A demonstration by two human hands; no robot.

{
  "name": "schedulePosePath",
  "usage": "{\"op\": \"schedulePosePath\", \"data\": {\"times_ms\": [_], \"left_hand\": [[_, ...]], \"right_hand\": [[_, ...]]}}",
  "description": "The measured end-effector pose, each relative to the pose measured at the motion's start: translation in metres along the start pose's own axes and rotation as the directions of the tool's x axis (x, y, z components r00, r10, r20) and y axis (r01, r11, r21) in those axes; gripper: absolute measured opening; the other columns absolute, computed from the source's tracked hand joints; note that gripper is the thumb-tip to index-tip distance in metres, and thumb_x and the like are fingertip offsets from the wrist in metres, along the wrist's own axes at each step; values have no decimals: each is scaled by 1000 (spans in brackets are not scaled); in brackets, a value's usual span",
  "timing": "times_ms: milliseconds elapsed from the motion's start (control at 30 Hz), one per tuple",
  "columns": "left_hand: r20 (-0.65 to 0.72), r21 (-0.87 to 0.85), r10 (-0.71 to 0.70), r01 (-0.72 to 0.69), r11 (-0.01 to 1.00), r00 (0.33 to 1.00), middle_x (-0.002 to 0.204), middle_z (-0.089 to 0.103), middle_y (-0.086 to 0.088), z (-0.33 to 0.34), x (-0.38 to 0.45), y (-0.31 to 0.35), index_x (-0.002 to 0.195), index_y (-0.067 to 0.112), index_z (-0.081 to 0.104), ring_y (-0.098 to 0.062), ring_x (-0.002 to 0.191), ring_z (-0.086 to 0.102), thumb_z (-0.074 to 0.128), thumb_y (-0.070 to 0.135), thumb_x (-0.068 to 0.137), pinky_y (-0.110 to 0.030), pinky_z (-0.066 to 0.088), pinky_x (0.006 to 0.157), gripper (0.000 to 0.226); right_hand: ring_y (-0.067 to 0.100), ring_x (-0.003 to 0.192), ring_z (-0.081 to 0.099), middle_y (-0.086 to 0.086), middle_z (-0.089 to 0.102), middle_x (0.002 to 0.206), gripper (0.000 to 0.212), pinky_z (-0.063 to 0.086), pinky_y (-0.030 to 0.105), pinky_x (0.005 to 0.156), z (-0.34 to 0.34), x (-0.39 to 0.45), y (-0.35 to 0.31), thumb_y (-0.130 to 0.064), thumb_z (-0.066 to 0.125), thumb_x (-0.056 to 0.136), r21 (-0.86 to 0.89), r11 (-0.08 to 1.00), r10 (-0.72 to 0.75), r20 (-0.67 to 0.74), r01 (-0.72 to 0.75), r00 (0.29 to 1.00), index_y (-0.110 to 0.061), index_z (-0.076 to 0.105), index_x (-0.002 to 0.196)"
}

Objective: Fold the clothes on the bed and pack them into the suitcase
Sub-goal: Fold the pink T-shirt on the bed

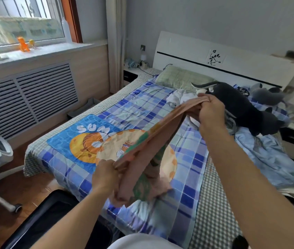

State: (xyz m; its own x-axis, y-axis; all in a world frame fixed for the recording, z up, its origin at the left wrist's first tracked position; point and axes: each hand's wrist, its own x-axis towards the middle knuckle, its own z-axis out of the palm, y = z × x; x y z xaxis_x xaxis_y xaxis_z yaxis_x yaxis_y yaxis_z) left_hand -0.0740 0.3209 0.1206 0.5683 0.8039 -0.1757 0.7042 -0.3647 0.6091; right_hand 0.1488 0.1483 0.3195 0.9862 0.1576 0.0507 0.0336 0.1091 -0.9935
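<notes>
A pink garment (153, 141) is held stretched above the bed (142, 108), its long axis running from near-left to far-right. One end is gripped in the curled fingers of the left hand (106, 174), close to the body; the other end is pinched by the right hand (211, 109), farther out. The slack middle is draped down onto the bedspread. The open black suitcase (49, 218) is judged nearer the left hand, below it.

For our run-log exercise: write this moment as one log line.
stage: folding | left hand: grips pink garment | right hand: grips its other end | garment: held above bed | suitcase: no clothes visible inside
</notes>
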Motion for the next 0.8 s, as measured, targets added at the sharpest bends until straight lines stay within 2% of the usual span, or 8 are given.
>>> {"op": "schedulePosePath", "data": {"times_ms": [133, 233, 367, 433, 533, 600, 733, 800], "left_hand": [[-124, 98, -121, 134, 986, 985, 97, 68, -17, -28, 36, -20, 87, 11, 69, -34, 82, 62, 54, 9, 88, -39, 48, 70, 15], [-192, -54, -273, 267, 962, 943, 115, 64, -26, -49, 66, -24, 108, 2, 64, -41, 99, 66, 48, 7, 93, -44, 50, 83, 23], [78, -702, -453, 372, 607, 888, 83, 61, -22, -41, 76, -15, 102, -6, 57, -28, 45, 64, 37, -2, 98, -36, 59, 47, 21], [127, -776, -451, 372, 509, 883, 72, 54, -19, -25, 63, -28, 113, -4, 60, -28, 42, 57, 34, -7, 98, -27, 52, 37, 30], [137, -657, -417, 398, 641, 898, 71, 55, -19, 3, 25, -75, 112, 2, 63, -25, 50, 50, 32, -11, 95, -25, 48, 36, 37], [151, -502, -411, 428, 752, 899, 74, 62, -18, 20, -4, -117, 102, 5, 70, -24, 48, 52, 41, -11, 92, -23, 47, 39, 35], [192, -174, -391, 423, 889, 900, 83, 76, -6, 45, -42, -189, 80, 26, 75, -30, 73, 70, 53, 0, 82, -41, 62, 73, 34], [261, -246, -419, 479, 842, 870, 79, 75, -12, 55, -52, -211, 84, 19, 77, -36, 73, 73, 44, -6, 82, -54, 61, 76, 42]], "right_hand": [[30, 76, 66, 18, 66, 90, 36, 60, 41, 70, -32, 48, -46, 5, 32, 95, 223, 970, -57, -190, 99, 980, -15, 62, 98], [25, 76, 63, 11, 63, 85, 34, 59, 42, 76, -59, 62, -51, 0, 33, 93, 135, 969, -156, -309, 205, 938, -18, 63, 91], [19, 80, 61, 5, 62, 88, 35, 58, 28, 69, -105, 52, 21, 1, 34, 91, -119, 990, -119, -398, 77, 910, -16, 64, 99], [29, 88, 61, 13, 64, 99, 38, 56, 38, 75, -141, 35, 79, 0, 37, 90, -306, 948, -56, -434, -88, 899, -14, 68, 106], [39, 86, 61, 19, 62, 103, 32, 52, 44, 72, -215, -19, 183, 8, 41, 94, -368, 796, 287, -470, -481, 835, -3, 67, 110], [44, 90, 63, 20, 65, 105, 30, 54, 48, 76, -261, -70, 240, 10, 45, 94, -348, 620, 504, -511, -703, 697, -2, 69, 107], [42, 88, 62, 22, 62, 98, 19, 56, 52, 88, -293, -146, 290, 11, 47, 99, -115, 470, 725, -515, -875, 456, 7, 61, 111], [40, 83, 63, 25, 63, 101, 24, 63, 43, 62, -286, -167, 298, 11, 40, 100, -82, 473, 748, -489, -877, 449, 4, 60, 111]]}}
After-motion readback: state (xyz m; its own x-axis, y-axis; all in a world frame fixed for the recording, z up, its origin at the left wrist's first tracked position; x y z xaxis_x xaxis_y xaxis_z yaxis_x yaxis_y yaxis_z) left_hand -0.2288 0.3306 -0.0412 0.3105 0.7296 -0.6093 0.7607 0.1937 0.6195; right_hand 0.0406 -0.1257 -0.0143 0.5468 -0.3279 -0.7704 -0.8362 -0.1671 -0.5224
